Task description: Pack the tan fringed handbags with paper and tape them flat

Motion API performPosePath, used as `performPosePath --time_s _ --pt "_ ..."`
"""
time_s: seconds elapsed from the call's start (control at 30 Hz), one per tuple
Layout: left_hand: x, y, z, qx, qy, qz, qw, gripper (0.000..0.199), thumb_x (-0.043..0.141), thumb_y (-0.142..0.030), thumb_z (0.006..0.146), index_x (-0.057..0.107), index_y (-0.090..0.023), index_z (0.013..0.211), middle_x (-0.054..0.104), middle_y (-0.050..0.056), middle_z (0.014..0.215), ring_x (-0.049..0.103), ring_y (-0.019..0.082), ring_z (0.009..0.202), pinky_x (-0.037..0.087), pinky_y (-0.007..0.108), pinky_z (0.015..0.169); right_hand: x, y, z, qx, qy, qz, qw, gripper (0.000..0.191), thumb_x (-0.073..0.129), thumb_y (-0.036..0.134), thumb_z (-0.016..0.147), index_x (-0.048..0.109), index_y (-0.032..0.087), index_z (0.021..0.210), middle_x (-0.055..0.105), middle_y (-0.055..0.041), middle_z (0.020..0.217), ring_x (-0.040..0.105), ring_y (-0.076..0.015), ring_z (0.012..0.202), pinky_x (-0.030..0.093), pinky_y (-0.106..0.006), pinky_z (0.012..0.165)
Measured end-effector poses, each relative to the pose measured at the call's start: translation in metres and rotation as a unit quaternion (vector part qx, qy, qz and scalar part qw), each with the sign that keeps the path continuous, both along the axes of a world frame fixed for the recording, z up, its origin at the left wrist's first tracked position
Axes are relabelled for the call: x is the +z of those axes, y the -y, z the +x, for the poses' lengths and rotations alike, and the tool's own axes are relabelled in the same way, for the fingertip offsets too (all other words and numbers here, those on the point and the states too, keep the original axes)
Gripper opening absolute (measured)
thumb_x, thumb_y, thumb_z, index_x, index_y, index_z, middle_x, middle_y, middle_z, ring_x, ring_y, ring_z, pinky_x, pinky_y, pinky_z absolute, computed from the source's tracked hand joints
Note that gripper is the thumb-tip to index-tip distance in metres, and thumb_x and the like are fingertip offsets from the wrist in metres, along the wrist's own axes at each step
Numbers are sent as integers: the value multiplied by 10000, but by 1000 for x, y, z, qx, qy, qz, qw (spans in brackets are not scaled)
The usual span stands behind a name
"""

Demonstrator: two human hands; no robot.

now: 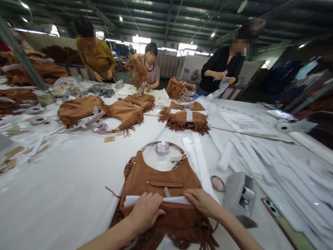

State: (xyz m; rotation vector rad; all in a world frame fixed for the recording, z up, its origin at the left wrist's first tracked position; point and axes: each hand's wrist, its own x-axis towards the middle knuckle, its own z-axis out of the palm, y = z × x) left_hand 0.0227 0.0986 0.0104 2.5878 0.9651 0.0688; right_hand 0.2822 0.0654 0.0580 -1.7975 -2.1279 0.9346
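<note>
Gripping a white strip [175, 200] across the fringed hobo bag [156, 176] at lower centre, the left hand [147, 212] and right hand [201, 201] sit apart; even tension should keep it flat. Beyond, a banded bag [179, 119] lies near frame centre.

left: open tabletop [67, 180] | right: grey box [232, 192], white strips [282, 170] | ahead: fringed bags [127, 113]

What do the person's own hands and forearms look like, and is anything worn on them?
The left hand and the right hand are bare, without gloves. The left forearm and the right forearm are uncovered as far as they show, with no sleeve in view. I see no watch or bracelet; a small ring would be hard to rule out.
</note>
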Motion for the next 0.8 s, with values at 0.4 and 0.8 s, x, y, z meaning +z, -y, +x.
performPosePath --time_s 0.4,0.8 --pt "-14 -6 4 32 32 -19 999 227 476 -360 918 520 -283 1127 538 33 1027 534 216 929 429 344 801 -48 37 0 -143 -17 138 980 367 278 355 971 571 224 792 547 -35 876 556 -181 848 443 -347 824" --pt "-22 -10 15 52 40 17 998 244 413 -400 944 573 -219 911 576 29 950 493 231 929 382 384 817 -63 41 -26 -119 139 338 923 217 454 245 928 596 195 772 556 -34 788 483 -195 794 333 -392 808"
